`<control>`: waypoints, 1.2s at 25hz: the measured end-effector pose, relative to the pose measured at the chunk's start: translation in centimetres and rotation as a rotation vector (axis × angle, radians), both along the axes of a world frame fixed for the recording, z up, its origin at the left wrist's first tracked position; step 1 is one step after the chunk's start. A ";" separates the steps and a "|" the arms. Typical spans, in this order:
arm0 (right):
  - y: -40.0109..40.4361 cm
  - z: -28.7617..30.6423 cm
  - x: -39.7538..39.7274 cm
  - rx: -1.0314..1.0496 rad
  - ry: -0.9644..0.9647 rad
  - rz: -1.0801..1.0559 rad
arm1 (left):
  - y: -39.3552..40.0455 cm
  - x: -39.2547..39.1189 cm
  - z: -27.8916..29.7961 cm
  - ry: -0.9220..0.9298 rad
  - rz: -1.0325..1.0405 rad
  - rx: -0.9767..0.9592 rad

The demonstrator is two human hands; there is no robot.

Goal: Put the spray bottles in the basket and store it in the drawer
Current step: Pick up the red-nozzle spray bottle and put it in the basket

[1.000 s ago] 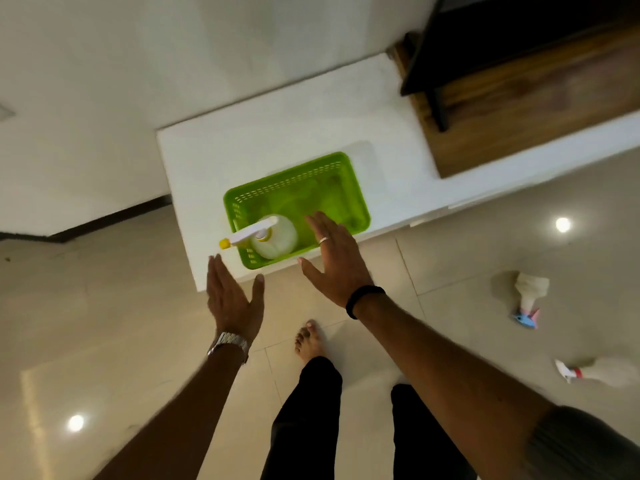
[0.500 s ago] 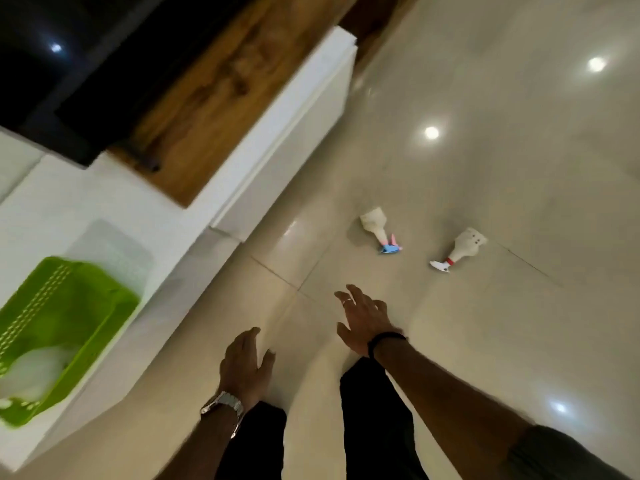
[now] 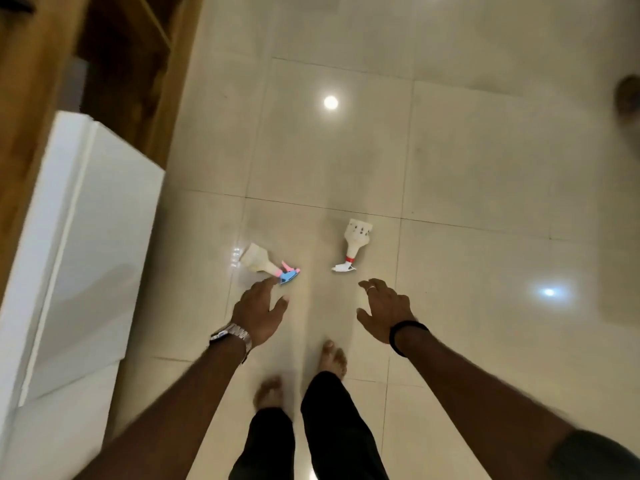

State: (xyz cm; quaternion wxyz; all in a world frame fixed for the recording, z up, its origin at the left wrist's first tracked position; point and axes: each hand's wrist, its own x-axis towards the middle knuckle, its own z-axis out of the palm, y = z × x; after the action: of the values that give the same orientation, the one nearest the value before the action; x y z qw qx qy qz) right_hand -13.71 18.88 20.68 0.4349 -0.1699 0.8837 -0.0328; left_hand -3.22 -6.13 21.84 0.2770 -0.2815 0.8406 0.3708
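Landmark: white cabinet [image 3: 79, 244], at the left edge of view, standing on the tiled floor [image 3: 450, 168].

Item 1: blue bottle [image 3: 258, 262]. Lies on its side on the floor, to the right of the cabinet, well clear of it. Pale body points toward the cabinet; blue-and-pink trigger head points away from it.

Item 2: red bottle [image 3: 356, 242]. Lies on its side farther from the cabinet than item 1, apart from it. White nozzle and red collar toward the person, base away.

Left hand [image 3: 258, 311]: empty, fingers loosely spread, fingertips just short of the blue bottle's trigger head; contact cannot be told.

Right hand [image 3: 384, 310]: empty, fingers wide and curled down, near the red bottle's nozzle, not touching.

Basket and drawer: not in view.

Handling, as judged: both bottles look like thin plastic, light, stiff enough to take a firm squeeze, not fragile. Fill level cannot be told, so weight may vary. The glossy floor may let them skid or roll when nudged. The best hold is probably the narrow neck just under the trigger head, where fingers wrap fully; the wide body is smoother and harder to span with one hand. Avoid squeezing the trigger.
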 end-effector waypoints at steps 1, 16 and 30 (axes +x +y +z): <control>0.7 -0.4 -1.4 -0.004 -0.006 -0.060 | 0.9 -2.5 -0.3 0.027 -0.023 0.034; 2.3 -14.1 -18.9 -0.200 -0.240 -0.759 | 7.6 -24.8 -15.7 -0.265 -0.037 0.221; -1.2 -34.3 -23.1 -0.223 -0.537 -1.218 | 12.9 -31.7 -32.9 -0.427 0.402 0.337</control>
State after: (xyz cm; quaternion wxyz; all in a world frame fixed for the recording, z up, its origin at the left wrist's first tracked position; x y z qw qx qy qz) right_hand -36.80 17.66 -13.64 0.5233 0.3288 0.6742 -0.4043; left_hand -34.88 6.78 -11.04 0.4108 -0.4631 0.6183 0.4843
